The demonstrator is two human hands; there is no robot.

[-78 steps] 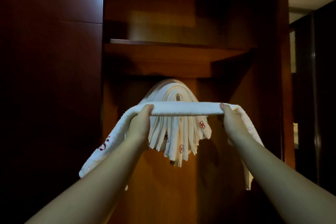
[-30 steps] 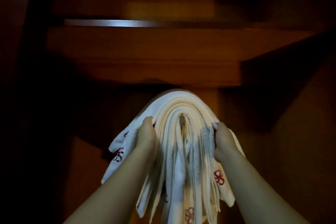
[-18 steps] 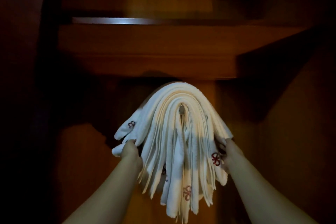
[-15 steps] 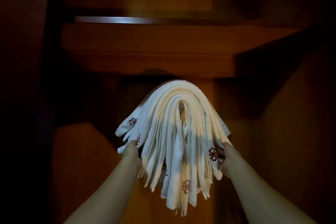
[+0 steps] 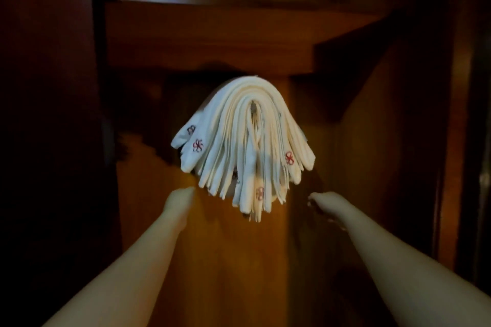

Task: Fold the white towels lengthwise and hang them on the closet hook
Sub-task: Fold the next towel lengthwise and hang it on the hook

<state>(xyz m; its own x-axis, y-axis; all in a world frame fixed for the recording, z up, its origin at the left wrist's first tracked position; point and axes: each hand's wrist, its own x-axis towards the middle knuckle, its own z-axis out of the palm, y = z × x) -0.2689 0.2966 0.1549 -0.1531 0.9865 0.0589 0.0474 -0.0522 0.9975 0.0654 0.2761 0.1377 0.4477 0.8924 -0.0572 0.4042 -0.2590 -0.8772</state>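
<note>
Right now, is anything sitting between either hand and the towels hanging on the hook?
Nothing visible. The left hand and right hand are just below the white towels draped over the hook, one on each side, with only the closet's wooden back panel behind the gaps.

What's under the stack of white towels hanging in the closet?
A bit of the metal hook shows under the arch of the white towels; the rest is covered. Behind them is the wooden back panel.
</note>
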